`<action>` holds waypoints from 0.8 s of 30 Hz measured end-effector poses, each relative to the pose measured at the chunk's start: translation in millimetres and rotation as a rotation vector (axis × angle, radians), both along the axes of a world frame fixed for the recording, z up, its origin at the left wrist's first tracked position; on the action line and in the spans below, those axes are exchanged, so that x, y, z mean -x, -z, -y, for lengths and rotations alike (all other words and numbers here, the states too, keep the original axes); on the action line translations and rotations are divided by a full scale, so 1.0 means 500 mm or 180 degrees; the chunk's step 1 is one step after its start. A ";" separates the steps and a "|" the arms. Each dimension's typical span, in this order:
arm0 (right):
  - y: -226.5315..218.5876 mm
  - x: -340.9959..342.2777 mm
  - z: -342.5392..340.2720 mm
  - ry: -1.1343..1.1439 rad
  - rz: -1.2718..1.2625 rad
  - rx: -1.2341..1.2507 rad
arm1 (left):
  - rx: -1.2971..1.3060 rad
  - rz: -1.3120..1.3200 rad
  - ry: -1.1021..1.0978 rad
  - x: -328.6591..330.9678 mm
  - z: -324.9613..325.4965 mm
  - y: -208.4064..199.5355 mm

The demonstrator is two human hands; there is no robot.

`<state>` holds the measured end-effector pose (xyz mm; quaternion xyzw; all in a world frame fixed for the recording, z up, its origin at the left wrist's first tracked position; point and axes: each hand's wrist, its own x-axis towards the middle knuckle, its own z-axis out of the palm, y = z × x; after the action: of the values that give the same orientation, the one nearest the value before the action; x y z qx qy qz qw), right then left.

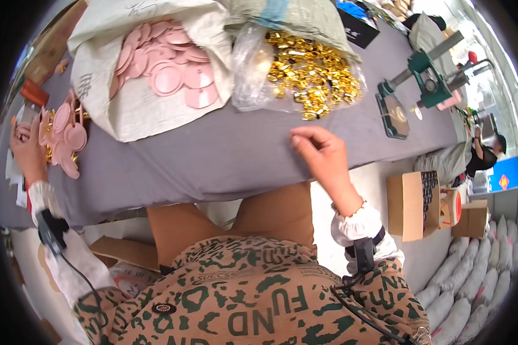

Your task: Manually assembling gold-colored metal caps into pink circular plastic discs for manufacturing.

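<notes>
At the far left of the table my left hand (27,150) reaches up, thumb and fingers closed about pink plastic discs (22,132). Right beside it lies a loose pile of pink discs with gold-coloured fittings (67,133). My right hand (326,156) is raised over the table's front part, its fingers curled in toward the thumb; whatever they may hold is too small to make out. Above that hand, a clear plastic bag (248,86) spills shiny gold fittings (319,77). Between the hands, farther back, a white woven sack (139,119) lies open with many pink discs (167,77) inside.
A green hand press (429,80) stands on the grey-covered table (213,164) at the right. An orange-red block (34,92) lies at the left. Cardboard boxes (406,207) and stacked white sacks (472,276) occupy the floor at right. Another person (484,154) is farther off.
</notes>
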<state>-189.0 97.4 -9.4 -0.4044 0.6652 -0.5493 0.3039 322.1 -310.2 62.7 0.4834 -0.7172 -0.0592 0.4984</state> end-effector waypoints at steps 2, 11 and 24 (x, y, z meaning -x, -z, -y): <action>0.005 0.069 -0.020 0.0922 -0.1474 -0.0232 | 0.0595 -0.0305 0.0125 0.201 -0.132 0.030; 0.020 0.159 0.013 0.0423 -0.3468 0.0105 | -0.3851 -0.3555 0.3376 0.594 -0.598 0.127; -0.020 -0.053 0.009 -0.0263 -0.0550 0.1033 | -0.5171 -0.4299 0.3684 0.651 -0.639 0.139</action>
<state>-162.4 92.7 0.5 -0.5207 0.5743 -0.5996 0.1987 -3.6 9.3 -6.9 0.1343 -0.1756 -0.9494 0.2231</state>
